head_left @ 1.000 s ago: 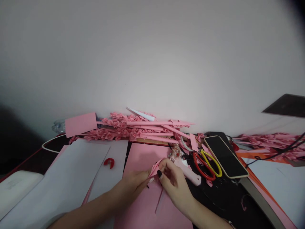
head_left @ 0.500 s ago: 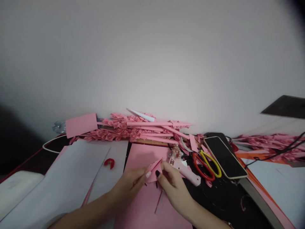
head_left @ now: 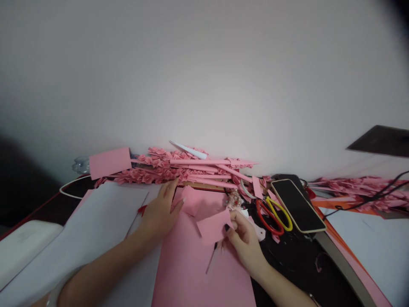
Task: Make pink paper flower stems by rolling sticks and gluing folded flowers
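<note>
My right hand [head_left: 244, 238] pinches a small pink paper piece [head_left: 212, 226] between thumb and fingers, above a large pink sheet [head_left: 204, 277]. From under the same hand a thin stick-like tool [head_left: 211, 259] points down towards the sheet; its kind cannot be made out. My left hand [head_left: 161, 211] reaches forward with fingers stretched and thumb apart, holding nothing visible. Just right of its thumb lies another folded pink paper piece [head_left: 191, 200]; whether they touch is unclear. Partly behind my right hand is a pink glue gun [head_left: 260, 233].
Pink paper flowers [head_left: 143, 177] and rolled paper stems [head_left: 204, 163] lie along the wall. Right of my hands are red-and-yellow-handled scissors [head_left: 273, 219] and a phone [head_left: 298, 207]. White sheets [head_left: 105, 226] and a white box-like object [head_left: 28, 247] are at left.
Both hands were together on the pink paper. My left hand has let go and moved forward and left. The right keeps a piece, slightly to the right, and another folded piece now shows on the sheet.
</note>
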A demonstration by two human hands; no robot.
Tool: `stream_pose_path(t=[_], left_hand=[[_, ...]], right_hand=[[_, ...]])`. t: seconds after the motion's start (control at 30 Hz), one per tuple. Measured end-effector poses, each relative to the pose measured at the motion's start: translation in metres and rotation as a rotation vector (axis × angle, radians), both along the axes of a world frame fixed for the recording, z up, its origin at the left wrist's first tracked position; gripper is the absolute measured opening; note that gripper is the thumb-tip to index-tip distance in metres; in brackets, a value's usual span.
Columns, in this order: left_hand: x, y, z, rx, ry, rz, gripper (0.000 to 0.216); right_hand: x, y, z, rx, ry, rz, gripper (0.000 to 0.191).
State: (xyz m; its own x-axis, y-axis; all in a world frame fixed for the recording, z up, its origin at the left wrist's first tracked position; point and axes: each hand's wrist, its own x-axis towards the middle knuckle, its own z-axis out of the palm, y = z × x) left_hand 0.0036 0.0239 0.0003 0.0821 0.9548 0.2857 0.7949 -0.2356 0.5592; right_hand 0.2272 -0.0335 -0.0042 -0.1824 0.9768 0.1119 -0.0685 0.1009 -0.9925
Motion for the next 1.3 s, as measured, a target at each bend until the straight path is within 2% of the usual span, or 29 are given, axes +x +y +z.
stream_pose_path(t=[0.03, 0.1, 0.2, 0.23, 0.3, 0.57, 0.8, 0.9, 1.0, 1.1, 1.2, 1.3], left_hand=[[-0.001, -0.002, 0.002, 0.035, -0.028, -0.033, 0.048], [-0.001, -0.007, 0.004, -0.002, -0.159, -0.213, 0.041], [0.005, -0.017, 0.003, -0.244, -0.382, -0.539, 0.039], [0.008, -0.020, 0.003, -0.320, -0.419, -0.592, 0.036], [0.014, -0.026, 0.001, -0.426, -0.475, -0.604, 0.024], [0.021, -0.026, 0.003, -0.602, -0.663, -0.559, 0.027], [0.012, -0.021, -0.008, -0.808, -1.101, -0.457, 0.030], [0.011, -0.021, -0.009, -0.840, -1.203, -0.455, 0.023], [0.012, -0.020, -0.007, -0.835, -1.193, -0.443, 0.019], [0.015, -0.021, -0.003, -0.790, -1.041, -0.379, 0.021], [0.018, -0.022, -0.001, -0.732, -0.898, -0.373, 0.019], [0.018, -0.022, -0.002, -0.691, -0.843, -0.406, 0.023]], right_hand=[[-0.002, -0.001, 0.000, -0.023, 0.006, 0.010, 0.019], [-0.005, -0.004, 0.000, -0.054, 0.007, 0.034, 0.019], [-0.007, -0.007, -0.003, -0.063, -0.050, 0.045, 0.019], [-0.007, -0.007, -0.003, -0.059, -0.074, 0.047, 0.018], [-0.007, -0.007, -0.004, -0.061, -0.099, 0.060, 0.018], [-0.005, -0.001, -0.006, -0.158, -0.013, 0.047, 0.022], [0.001, 0.001, -0.012, -0.127, 0.111, 0.075, 0.027], [0.003, 0.001, -0.013, -0.160, 0.162, 0.084, 0.024], [0.003, 0.000, -0.011, -0.177, 0.203, 0.086, 0.024], [0.002, 0.001, -0.009, -0.169, 0.206, 0.072, 0.029], [0.000, 0.002, -0.010, -0.171, 0.168, 0.037, 0.020], [-0.002, 0.002, -0.012, -0.176, 0.136, 0.015, 0.015]])
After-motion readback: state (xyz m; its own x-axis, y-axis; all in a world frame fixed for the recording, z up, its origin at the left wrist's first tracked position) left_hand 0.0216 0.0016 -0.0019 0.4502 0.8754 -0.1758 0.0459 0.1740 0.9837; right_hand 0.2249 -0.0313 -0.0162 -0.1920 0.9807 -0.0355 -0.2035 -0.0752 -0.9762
